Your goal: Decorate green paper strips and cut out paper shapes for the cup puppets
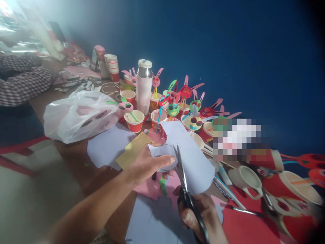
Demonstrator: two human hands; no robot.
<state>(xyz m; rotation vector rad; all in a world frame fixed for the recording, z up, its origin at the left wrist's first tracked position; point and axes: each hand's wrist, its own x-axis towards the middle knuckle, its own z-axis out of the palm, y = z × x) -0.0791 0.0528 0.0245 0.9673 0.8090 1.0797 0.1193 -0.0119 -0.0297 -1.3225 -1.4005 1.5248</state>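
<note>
My left hand (154, 161) pinches a sheet of white paper (194, 152), its thumb lying over a pencilled round outline near the sheet's left part. In my right hand (200, 215) are scissors (184, 179) with black handles, my fingers around the grips. The metal blades point up and away, beside the outline and against the paper; whether they are parted is hard to tell. Below my hands lie pink paper (147, 186), a green scrap (163, 186) and more white paper (152, 217). Yellow paper (134, 147) sits left of my left hand.
Paper cups (134, 127) with paper faces on straws stand along the blue wall. Among them is a white flask (144, 88). A plastic bag (76, 117) lies at left, a white mug (245, 179) and red paper (243, 220) at right. Another person's checked sleeve (22, 81) rests far left.
</note>
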